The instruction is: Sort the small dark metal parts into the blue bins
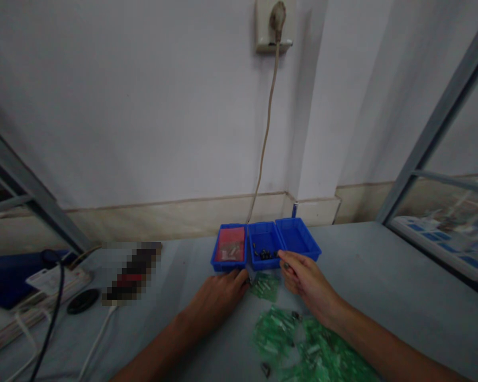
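Observation:
My right hand [305,278] is raised at the front edge of the middle blue bin [265,233], its fingers closed around a small dark metal part [287,266]. Several similar dark parts lie at the bottom of that bin. My left hand [227,289] rests on the table in front of the left blue bin [214,254], fingers pinched together. At its fingertips is a small dark metal part [249,281], beside a small green plastic bag [266,286] with slim silvery pieces in it.
A heap of green bags [326,355] and a smaller green pile [274,334] lie nearer me, with a loose dark part [266,369]. The left bin holds a pink packet [231,239]. A right blue bin [297,236], power strip [19,323], black disc [83,301] and cables are around.

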The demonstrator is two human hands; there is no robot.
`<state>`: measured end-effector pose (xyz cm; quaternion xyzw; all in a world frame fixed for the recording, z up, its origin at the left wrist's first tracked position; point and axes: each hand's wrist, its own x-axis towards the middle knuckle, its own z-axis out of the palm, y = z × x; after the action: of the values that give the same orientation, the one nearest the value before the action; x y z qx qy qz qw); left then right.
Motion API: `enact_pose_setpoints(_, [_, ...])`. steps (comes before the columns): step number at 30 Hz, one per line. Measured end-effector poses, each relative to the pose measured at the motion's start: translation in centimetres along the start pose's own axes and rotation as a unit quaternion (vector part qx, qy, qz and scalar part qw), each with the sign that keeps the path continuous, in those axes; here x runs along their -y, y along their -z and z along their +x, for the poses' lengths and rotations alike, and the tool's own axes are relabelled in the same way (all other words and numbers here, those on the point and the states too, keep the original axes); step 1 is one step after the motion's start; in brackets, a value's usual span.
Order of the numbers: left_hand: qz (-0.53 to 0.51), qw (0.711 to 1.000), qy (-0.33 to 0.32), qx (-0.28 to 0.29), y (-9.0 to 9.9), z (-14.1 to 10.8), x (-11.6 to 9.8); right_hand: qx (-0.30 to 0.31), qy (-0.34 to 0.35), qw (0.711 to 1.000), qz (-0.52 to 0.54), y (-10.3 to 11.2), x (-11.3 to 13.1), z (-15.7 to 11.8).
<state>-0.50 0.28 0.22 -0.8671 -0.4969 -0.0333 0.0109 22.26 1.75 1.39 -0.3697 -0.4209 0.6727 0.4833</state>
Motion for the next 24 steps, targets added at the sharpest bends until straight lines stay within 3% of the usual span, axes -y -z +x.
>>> enact_pose_setpoints(24, [0.001,1.000,0.002,-0.003,-0.23,0.09,0.08,-0.009,0.001,1.000,-0.022,0.05,-0.10,0.12])
